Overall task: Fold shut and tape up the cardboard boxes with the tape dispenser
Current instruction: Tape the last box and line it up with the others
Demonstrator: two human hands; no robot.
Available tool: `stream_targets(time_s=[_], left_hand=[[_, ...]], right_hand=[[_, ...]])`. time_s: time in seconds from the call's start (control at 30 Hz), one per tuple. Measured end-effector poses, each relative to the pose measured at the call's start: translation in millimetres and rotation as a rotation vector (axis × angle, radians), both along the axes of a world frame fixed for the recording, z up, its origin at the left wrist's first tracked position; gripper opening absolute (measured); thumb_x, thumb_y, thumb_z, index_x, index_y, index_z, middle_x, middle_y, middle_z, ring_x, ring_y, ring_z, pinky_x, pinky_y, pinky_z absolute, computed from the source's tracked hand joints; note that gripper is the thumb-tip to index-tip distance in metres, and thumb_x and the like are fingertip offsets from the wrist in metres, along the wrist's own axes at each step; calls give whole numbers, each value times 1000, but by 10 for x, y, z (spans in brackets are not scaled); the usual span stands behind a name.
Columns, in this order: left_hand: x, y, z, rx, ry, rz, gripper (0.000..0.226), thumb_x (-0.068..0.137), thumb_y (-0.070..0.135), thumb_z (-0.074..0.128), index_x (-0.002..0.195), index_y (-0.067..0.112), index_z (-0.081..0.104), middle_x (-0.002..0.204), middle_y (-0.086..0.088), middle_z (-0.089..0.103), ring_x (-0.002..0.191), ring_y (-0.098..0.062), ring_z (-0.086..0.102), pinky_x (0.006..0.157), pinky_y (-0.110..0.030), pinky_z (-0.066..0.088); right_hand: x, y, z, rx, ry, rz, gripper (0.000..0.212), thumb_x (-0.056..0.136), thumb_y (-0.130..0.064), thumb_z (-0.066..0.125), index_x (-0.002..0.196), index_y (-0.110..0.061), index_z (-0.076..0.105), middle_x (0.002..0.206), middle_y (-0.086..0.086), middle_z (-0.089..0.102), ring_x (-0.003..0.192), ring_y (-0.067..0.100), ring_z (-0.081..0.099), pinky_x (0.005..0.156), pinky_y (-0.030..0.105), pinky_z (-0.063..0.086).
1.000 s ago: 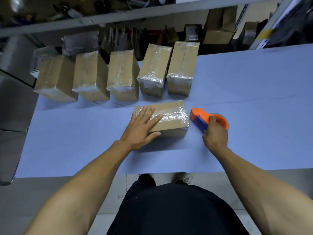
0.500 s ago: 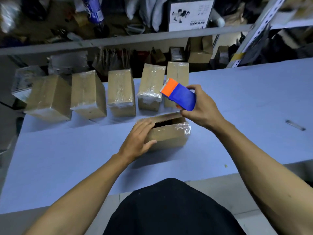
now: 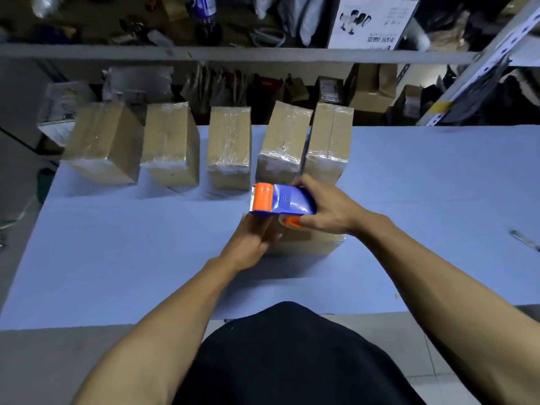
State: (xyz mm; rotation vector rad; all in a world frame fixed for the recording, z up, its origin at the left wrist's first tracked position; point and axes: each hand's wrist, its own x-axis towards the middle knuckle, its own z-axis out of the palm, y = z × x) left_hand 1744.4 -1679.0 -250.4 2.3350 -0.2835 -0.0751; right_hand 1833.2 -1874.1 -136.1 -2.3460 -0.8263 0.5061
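Head view. Right hand [image 3: 327, 207] grips the tape dispenser [image 3: 282, 201], fingers and thumb curled round its blue body; the orange cutter end points left, serrated edge visible at the far left tip. The dispenser is held in the air above the near cardboard box [image 3: 306, 244], over the box's left part.

Left hand [image 3: 254, 238] is on the left end of that box, directly under the dispenser. Fingers lie forward over the box top, slightly bent; the dispenser hides the fingertips, so cannot tell whether they pinch a flap or merely press down. Whether the box flaps are shut is also hidden by both hands and the dispenser.

The box sits on the blue table [image 3: 117, 252], near the middle, a little toward the person's side. Only its front face and right corner show; the corner carries shiny clear tape.

Behind it, along the far edge of the table, a row of five taped boxes [image 3: 229, 147] stands side by side, all wrapped with clear tape. The two rightmost are touching or nearly so; the others stand slightly apart. The right hand's knuckles overlap the front of the rightmost one in the picture.

A small grey flat object [image 3: 524, 241] lies on the table far right, too blurred to identify. A cluttered shelf [image 3: 233, 54] runs behind the table.
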Motion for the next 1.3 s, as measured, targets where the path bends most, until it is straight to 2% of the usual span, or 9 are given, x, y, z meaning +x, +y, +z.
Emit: stream_targets(time_s=[0.1, 0.17, 0.27, 0.37, 0.5, 0.83, 0.93, 1.13, 1.3], left_hand=[[-104, -14, 78, -226, 110, 229, 58, 87, 19, 70, 139, 17, 46, 134, 3, 48, 121, -16, 48, 99, -13, 39], [-162, 14, 92, -292, 117, 532, 49, 88, 13, 70, 134, 15, 55, 136, -1, 56, 124, -14, 51, 104, -27, 43], [-128, 102, 312, -623, 253, 882, 11, 98, 19, 57, 101, 15, 67, 101, -1, 70, 92, -18, 65, 81, -38, 54], [10, 173, 594, -1092, 681, 762, 23, 101, 32, 53, 98, 15, 69, 90, -6, 71, 75, -18, 67, 66, -30, 50], [107, 154, 681, -1294, 811, 705, 20, 100, 26, 54, 92, 14, 67, 76, -5, 69, 59, -13, 65, 52, -23, 49], [124, 157, 618, -1016, 623, 854, 10, 96, 12, 60, 94, 11, 69, 70, -3, 65, 63, -13, 56, 64, -28, 51], [174, 32, 639, -1128, 681, 813, 13, 97, 13, 56, 95, 10, 68, 75, -8, 69, 66, -17, 64, 68, -32, 53], [192, 22, 698, -1443, 707, 812, 16, 97, 2, 53, 91, 3, 67, 71, -10, 70, 60, -14, 67, 54, -26, 56], [190, 31, 659, -1349, 664, 880, 15, 97, -1, 53, 92, 7, 65, 64, -5, 67, 55, -10, 59, 47, -21, 47]], right_hand=[[39, -32, -92, -68, -92, 20, 53, 76, -57, 71, 112, -29, 46, 101, -9, 61, 81, 16, 54, 71, 37, 51], [83, -41, -96, -68, -102, 61, 55, 75, -60, 65, 115, -29, 46, 104, -8, 60, 82, 14, 53, 69, 34, 48], [122, -11, -114, -65, -134, 118, 54, 74, -58, 63, 116, -28, 46, 105, -7, 58, 82, 12, 49, 67, 30, 41], [152, 48, -121, -79, -164, 144, 54, 71, -56, 61, 114, -27, 47, 103, -4, 59, 82, 16, 50, 66, 31, 42], [175, 58, -133, -84, -180, 158, 54, 70, -52, 61, 115, -27, 47, 102, -3, 58, 83, 20, 52, 67, 33, 45], [203, 27, -164, -56, -155, 192, 50, 75, -48, 70, 112, -24, 48, 97, -1, 60, 79, 21, 54, 67, 37, 48], [218, 47, -171, -72, -160, 192, 49, 75, -44, 70, 113, -24, 47, 98, 2, 59, 80, 23, 54, 67, 35, 48], [265, -4, -199, -51, -150, 160, 48, 77, -40, 68, 118, -24, 47, 100, 2, 59, 81, 21, 53, 67, 35, 47], [301, 85, -194, -79, -176, 199, 44, 75, -41, 65, 112, -25, 47, 95, 2, 58, 79, 23, 52, 68, 38, 48]])
